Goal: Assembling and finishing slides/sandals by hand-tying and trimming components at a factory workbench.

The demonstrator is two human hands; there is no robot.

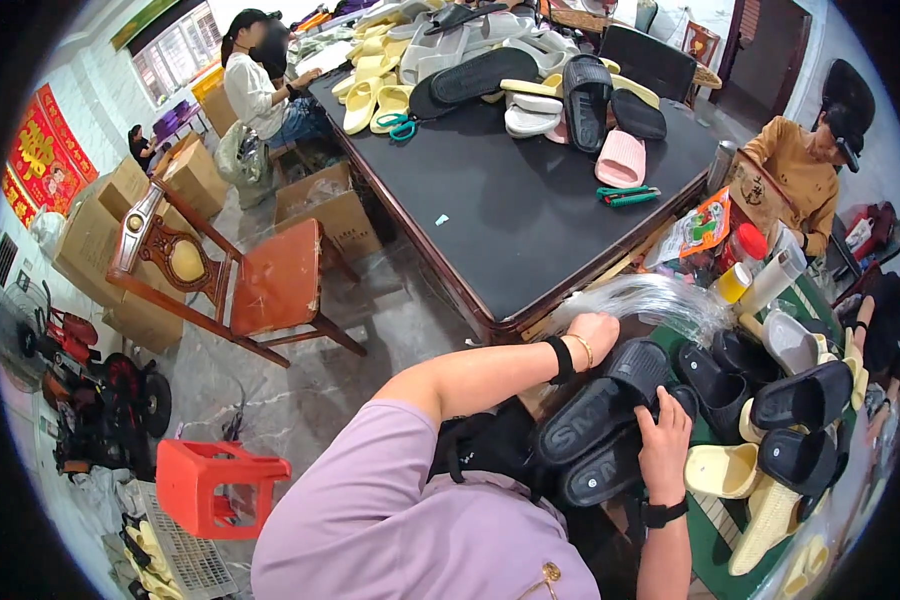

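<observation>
Item: my left hand (594, 330), forearm crossing from the left, fist clenched on a clear plastic bag (660, 300) above the black slippers (602, 420). Right hand (663, 445), raised from below, grasps the pair's front ends; its fingertips are hidden behind the soles. The slippers lie stacked by my lap. Adjacent: more black and yellow slippers (770, 480) crowding the right; black table (530, 215) ahead; red stool (215, 487) at left.

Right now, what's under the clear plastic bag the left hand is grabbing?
The left hand grips the clear plastic bag; below it lie black slippers, held by the right hand. The surface beneath is hidden.
</observation>
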